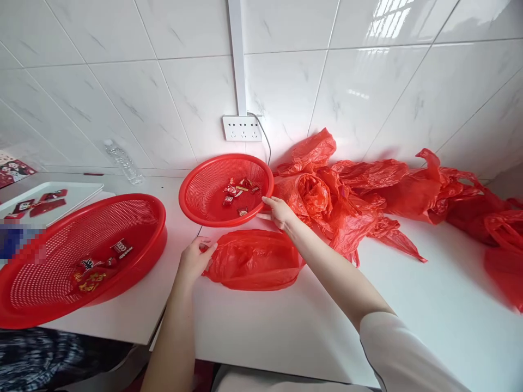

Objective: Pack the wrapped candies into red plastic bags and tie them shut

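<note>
A red plastic bag lies on the white table before me, its mouth spread wide. My left hand is closed on the bag's left edge, thumb and fingers pinching the film. Behind the bag, a round red mesh basket leans tilted towards me, with several small wrapped candies in its bottom. My right hand grips the basket's right front rim, the fingers at its edge. The right forearm passes over the bag's right end and hides part of it.
Several crumpled red plastic bags are heaped at the right along the wall. A larger red basket with wrapped snacks stands left, beside a white tray and a clear bottle. A power socket is on the wall. Someone's patterned clothing shows lower left.
</note>
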Motion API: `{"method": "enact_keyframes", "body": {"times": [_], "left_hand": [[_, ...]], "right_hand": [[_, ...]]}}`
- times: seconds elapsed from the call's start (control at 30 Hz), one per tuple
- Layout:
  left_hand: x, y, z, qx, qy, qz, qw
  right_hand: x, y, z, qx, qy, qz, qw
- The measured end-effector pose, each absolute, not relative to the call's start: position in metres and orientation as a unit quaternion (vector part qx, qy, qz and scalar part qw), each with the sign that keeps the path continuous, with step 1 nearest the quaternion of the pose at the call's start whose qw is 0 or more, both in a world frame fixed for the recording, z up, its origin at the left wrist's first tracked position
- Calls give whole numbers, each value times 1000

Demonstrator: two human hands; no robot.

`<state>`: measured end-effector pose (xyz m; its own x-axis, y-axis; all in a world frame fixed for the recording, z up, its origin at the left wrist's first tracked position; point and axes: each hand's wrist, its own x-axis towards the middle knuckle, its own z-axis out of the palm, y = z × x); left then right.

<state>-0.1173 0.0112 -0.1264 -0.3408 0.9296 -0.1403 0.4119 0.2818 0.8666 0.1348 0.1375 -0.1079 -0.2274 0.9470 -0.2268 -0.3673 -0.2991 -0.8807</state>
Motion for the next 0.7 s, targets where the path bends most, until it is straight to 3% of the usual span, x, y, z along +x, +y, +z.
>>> {"method": "enact_keyframes", "body": {"times": [0.1, 0.37, 0.7], "left_hand": [[-115, 18, -136, 395, 648, 494, 424], [-102, 23, -136, 330, 518, 546, 569], [-88, 26, -152, 275, 439, 597, 613]], "right_hand": [[153, 125, -96, -384, -367, 692, 489], [227, 81, -87, -384, -459, 583, 550], [279, 27, -105, -444, -558, 458, 531]]}}
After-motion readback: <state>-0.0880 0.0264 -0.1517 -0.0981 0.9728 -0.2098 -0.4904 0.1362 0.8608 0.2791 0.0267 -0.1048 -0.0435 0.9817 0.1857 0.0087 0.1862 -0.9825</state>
